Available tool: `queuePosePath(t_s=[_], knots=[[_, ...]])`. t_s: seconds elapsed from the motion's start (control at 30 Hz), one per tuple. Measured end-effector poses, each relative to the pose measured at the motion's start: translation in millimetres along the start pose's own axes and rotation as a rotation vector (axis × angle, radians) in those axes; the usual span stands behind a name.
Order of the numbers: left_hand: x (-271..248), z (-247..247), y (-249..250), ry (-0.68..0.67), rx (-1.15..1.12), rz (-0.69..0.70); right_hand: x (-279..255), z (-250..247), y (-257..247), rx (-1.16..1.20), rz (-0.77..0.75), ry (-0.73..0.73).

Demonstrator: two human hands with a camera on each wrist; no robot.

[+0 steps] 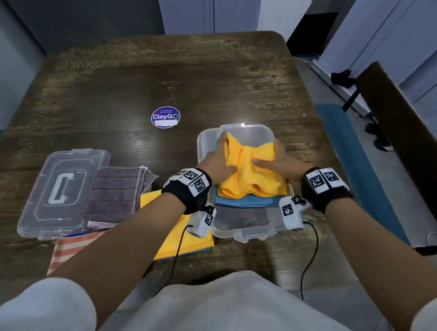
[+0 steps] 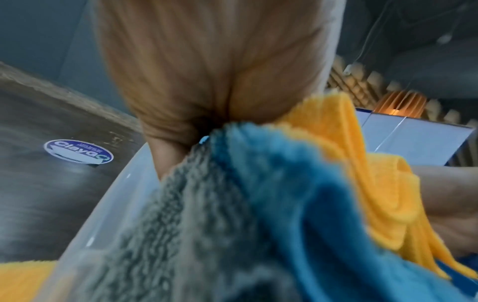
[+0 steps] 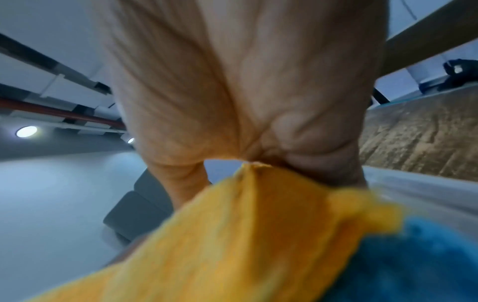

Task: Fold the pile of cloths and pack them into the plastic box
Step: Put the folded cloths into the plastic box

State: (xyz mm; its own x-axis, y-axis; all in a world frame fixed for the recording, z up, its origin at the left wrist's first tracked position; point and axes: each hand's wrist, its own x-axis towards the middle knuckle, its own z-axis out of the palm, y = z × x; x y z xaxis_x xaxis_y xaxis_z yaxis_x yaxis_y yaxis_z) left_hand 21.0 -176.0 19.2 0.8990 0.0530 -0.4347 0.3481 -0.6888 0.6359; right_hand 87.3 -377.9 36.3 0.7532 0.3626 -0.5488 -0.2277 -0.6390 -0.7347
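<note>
Obs., left to right. The clear lid lay flat on the left of the table, with a folded grey cloth just beside it. Nearer me lay a striped cloth and a flat yellow cloth, neither yet packed. My left hand was clamped on the far-left corner of the cloth stack, thumb on top and fingers curled down its side. The stack (yellow over blue over grey) sat within the walls of the plastic box, over its far and middle part. I could not tell whether it rested on the box floor. My right hand pinched the far-right corner, thumb above and fingers curled under.

Risks, my judgement:
- The yellow top layer was bunched and ridged between my thumbs. Letting go like that would probably leave it rumpled or let the fold spring open.
- Drawing my fingers out from below could drag the blue and grey layers askew, or catch them on the rim.

Orientation: the stack's long axis ran away from me, in line with the box's long axis. Its layered edges faced me and the bunched end pointed to the far wall.
</note>
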Motion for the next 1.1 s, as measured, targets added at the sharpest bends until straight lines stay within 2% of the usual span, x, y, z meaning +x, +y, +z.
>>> queuePosePath(t_s=[0.07,0.13,0.2,0.27,0.4,0.47,0.53,0.6,0.7,0.77,0.87,1.0,1.03,1.1], knots=[[6.0,4.6,-5.0,0.039,0.028,-0.041,4.2,-2.7,10.8,0.039,0.051,-0.087],[8.5,5.6,-10.3,0.048,-0.024,-0.087,5.7,-7.6,16.2,-0.140,0.067,-0.173],[10.7,7.4,-14.5,0.038,-0.101,-0.136,10.4,-12.9,17.6,-0.316,0.042,-0.159],[9.5,11.3,-13.7,-0.041,-0.153,-0.176,12.5,-10.5,15.6,-0.419,0.017,-0.117],[8.2,27.8,-14.2,-0.326,-0.100,-0.204,19.7,13.2,24.1,-0.621,-0.012,-0.086],[12.4,36.1,-15.9,-0.368,0.003,-0.250,22.6,24.3,31.1,-0.693,0.014,-0.091],[14.7,47.0,-16.8,-0.309,0.115,-0.268,26.9,34.2,36.9,-0.770,0.043,-0.095],[12.9,56.5,-12.4,-0.184,0.209,-0.295,29.8,42.5,39.5,-0.849,0.056,-0.088],[16.0,76.6,-12.6,-0.107,0.300,-0.344,26.9,48.3,36.2,-0.954,0.086,-0.100],[25.7,92.6,-27.3,-0.133,0.432,-0.376,37.0,46.5,43.8,-1.004,0.048,-0.188],[41.9,108.9,-54.1,-0.272,0.536,-0.371,53.5,42.0,64.2,-1.098,0.014,-0.322],[104.0,141.4,-115.9,-0.356,0.570,-0.336,22.1,35.4,27.7,-1.184,-0.010,-0.428],[102.1,138.9,-111.3,-0.363,0.583,-0.338,20.1,32.6,24.9,-1.178,-0.022,-0.449],[61.0,110.4,-60.6,-0.338,0.624,-0.352,16.8,26.1,19.0,-1.151,-0.040,-0.488]])
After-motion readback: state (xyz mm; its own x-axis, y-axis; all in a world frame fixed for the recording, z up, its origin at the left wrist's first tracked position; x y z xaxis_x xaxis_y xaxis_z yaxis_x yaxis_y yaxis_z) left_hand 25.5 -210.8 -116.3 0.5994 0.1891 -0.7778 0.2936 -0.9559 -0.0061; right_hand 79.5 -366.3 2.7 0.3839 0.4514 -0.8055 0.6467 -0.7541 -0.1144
